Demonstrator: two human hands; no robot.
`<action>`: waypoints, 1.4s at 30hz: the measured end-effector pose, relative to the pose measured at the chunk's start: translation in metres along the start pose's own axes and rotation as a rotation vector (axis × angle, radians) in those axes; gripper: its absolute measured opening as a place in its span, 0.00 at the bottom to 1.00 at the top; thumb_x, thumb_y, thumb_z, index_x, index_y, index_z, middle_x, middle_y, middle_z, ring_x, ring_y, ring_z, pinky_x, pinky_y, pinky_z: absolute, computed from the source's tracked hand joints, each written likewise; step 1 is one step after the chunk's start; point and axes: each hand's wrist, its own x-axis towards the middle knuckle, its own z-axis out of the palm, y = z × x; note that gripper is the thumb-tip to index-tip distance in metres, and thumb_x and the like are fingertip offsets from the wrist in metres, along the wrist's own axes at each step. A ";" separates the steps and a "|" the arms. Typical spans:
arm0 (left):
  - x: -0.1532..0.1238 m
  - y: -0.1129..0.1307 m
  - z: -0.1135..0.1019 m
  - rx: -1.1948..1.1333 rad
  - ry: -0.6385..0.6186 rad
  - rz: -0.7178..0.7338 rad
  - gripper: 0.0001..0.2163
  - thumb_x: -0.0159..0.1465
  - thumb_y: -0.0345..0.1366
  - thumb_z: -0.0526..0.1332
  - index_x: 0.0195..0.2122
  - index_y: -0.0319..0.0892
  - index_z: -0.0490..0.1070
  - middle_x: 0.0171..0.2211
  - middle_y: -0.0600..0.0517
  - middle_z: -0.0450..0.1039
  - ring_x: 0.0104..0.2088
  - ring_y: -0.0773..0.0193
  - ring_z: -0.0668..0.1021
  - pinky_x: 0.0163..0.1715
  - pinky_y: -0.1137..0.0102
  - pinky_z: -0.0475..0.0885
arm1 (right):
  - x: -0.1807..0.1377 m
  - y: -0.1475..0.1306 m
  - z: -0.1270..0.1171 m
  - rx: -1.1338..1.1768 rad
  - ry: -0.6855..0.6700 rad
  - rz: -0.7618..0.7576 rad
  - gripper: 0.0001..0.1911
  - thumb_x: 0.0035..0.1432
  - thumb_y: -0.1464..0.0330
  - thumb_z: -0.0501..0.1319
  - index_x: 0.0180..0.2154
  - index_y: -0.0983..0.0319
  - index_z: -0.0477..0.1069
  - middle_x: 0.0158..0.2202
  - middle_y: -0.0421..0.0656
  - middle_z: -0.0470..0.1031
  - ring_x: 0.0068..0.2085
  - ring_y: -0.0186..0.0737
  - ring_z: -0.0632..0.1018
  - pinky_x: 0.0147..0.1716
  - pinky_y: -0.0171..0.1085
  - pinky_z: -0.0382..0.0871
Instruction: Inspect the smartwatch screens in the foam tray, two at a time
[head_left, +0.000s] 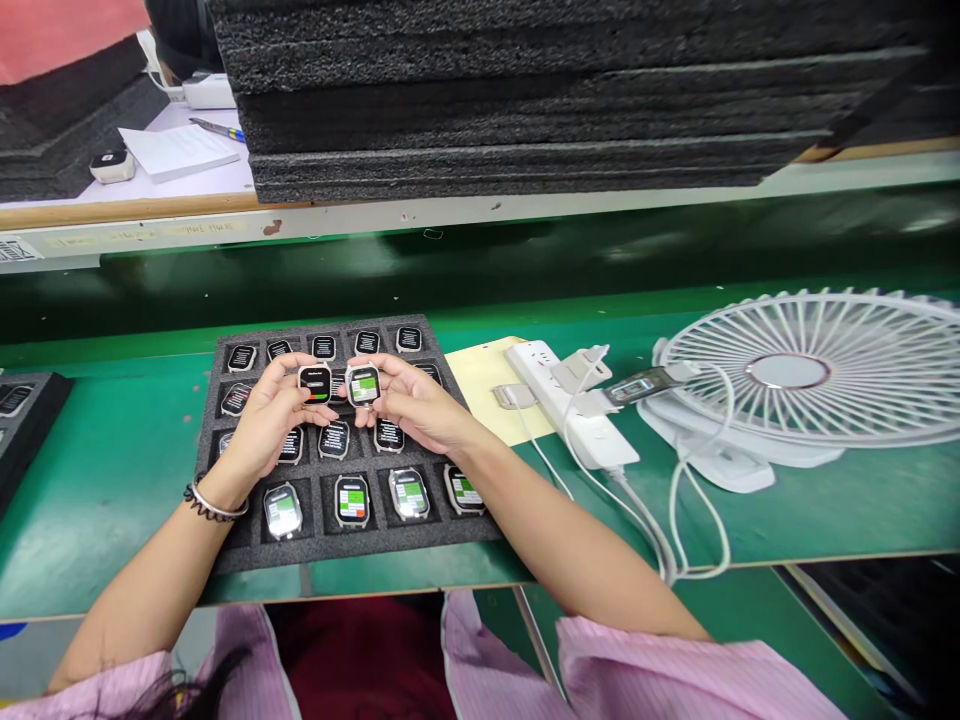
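Note:
A black foam tray (247,545) lies on the green bench and holds several smartwatch bodies with lit screens. My left hand (264,420) is closed on one watch body (315,383) held above the tray's middle. Right beside it, my right hand (412,400) grips a second watch body (364,385) showing a green screen. The two watches are side by side, almost touching. The front row of watches (351,500) shows green and white screens; the back row (324,347) shows dark screens.
A white power strip (570,410) with plugs and white cables lies right of the tray on a yellow sheet (480,385). A white table fan (802,375) lies at the far right. Stacked black foam sheets (525,90) fill the shelf above. Another foam tray (22,410) sits at the left edge.

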 end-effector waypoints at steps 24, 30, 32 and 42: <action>0.000 -0.003 0.002 0.050 -0.055 0.006 0.23 0.52 0.27 0.65 0.50 0.43 0.65 0.38 0.53 0.78 0.29 0.63 0.83 0.34 0.68 0.80 | 0.003 0.004 -0.001 -0.004 0.115 0.030 0.19 0.59 0.57 0.68 0.45 0.61 0.70 0.33 0.43 0.78 0.23 0.33 0.72 0.22 0.32 0.65; 0.000 -0.002 0.001 0.045 -0.056 0.010 0.23 0.51 0.27 0.65 0.49 0.42 0.65 0.38 0.53 0.78 0.29 0.63 0.83 0.33 0.69 0.80 | 0.001 0.004 -0.001 -0.053 0.068 -0.001 0.21 0.53 0.67 0.71 0.47 0.61 0.69 0.37 0.42 0.79 0.25 0.32 0.73 0.24 0.32 0.66; 0.000 -0.002 0.002 0.044 -0.058 0.013 0.23 0.51 0.27 0.65 0.49 0.42 0.65 0.38 0.53 0.78 0.29 0.63 0.83 0.33 0.70 0.80 | 0.001 0.003 -0.001 -0.053 0.064 -0.007 0.20 0.54 0.66 0.70 0.47 0.61 0.69 0.37 0.43 0.79 0.25 0.33 0.73 0.24 0.32 0.66; -0.002 -0.003 0.003 0.068 -0.088 0.028 0.20 0.54 0.29 0.65 0.49 0.41 0.65 0.38 0.52 0.77 0.29 0.64 0.83 0.32 0.70 0.81 | 0.000 0.003 -0.001 -0.075 0.061 -0.013 0.19 0.54 0.67 0.69 0.47 0.61 0.69 0.38 0.43 0.80 0.25 0.32 0.73 0.24 0.32 0.66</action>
